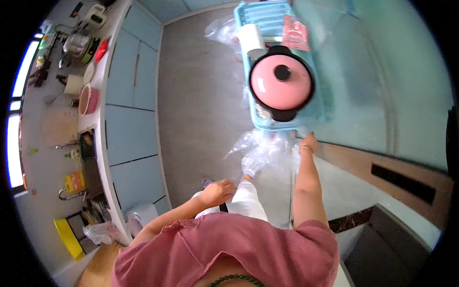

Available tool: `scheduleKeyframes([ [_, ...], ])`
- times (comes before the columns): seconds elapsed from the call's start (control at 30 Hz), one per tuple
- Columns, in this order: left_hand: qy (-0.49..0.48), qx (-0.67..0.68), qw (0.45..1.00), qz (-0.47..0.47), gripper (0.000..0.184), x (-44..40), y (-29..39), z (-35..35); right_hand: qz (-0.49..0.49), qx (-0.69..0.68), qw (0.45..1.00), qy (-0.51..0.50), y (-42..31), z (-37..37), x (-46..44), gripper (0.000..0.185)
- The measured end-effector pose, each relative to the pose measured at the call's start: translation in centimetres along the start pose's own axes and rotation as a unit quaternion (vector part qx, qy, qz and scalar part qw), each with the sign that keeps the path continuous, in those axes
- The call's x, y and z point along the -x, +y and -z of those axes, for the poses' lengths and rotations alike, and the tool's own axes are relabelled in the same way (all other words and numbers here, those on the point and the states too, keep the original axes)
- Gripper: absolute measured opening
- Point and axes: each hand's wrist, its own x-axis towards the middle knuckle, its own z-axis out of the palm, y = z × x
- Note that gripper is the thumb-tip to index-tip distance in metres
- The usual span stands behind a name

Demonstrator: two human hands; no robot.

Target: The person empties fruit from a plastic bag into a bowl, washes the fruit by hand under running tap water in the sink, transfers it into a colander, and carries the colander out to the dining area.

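My left hand (217, 192) is held in front of my thigh with its fingers curled together, and nothing shows in it. My right hand (310, 142) is closed by the near end of a light-blue rack (278, 127), beside clear plastic film (267, 149). What its fingers hold is too small to make out. A pink-lidded pot (272, 86) with black handles and a black knob stands on the rack. Behind the pot are a white cylinder (252, 40) and a pink packet (296, 33).
A counter (111, 62) with a pink bowl (89, 100), a sink and kitchenware runs along the left, above blue cabinets (130, 129). Grey floor (196, 95) lies between cabinets and rack. Glass panels (373, 86) stand at the right. A plastic bag (142, 216) hangs at the lower left.
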Motion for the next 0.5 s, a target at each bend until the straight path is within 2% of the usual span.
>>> scheduleKeyframes([
  [0.2, 0.071, -0.005, 0.993, 0.096, 0.021, 3.1, -2.7, 0.0, 0.031, 0.085, 0.992, -0.089, -1.1, -6.6, -3.8, 0.025],
  [0.27, 0.094, 0.009, 0.989, 0.111, 0.022, 3.2, -3.0, 0.0, 0.088, 0.159, 0.981, -0.070, -2.7, -9.2, -3.1, 0.035],
  [0.33, 0.130, 0.022, 0.983, 0.128, 0.022, 3.0, -2.8, -0.1, 0.166, 0.201, 0.965, 0.030, -2.6, -12.8, -2.6, 0.041],
  [0.37, 0.110, 0.032, 0.986, 0.120, 0.022, 3.0, -2.9, -0.3, 0.278, 0.160, 0.947, -0.030, -0.4, -15.8, -5.2, 0.045],
  [0.4, 0.089, 0.044, 0.989, 0.111, 0.022, 3.0, -2.8, -0.3, 0.175, 0.201, 0.962, -0.056, -1.5, -15.6, -4.8, 0.049],
  [0.43, 0.120, 0.040, 0.984, 0.127, 0.022, 3.0, -2.6, 0.1, 0.138, 0.178, 0.940, -0.257, -4.3, -10.8, -3.3, 0.049],
  [0.47, 0.114, 0.045, 0.985, 0.122, 0.023, 3.1, -2.2, 0.6, 0.144, 0.162, 0.960, -0.180, -3.3, -13.1, -4.1, 0.048],
  [0.5, 0.107, 0.050, 0.986, 0.115, 0.023, 3.3, -1.9, 1.1, 0.166, 0.136, 0.954, -0.207, -3.9, -11.1, -3.4, 0.047],
])
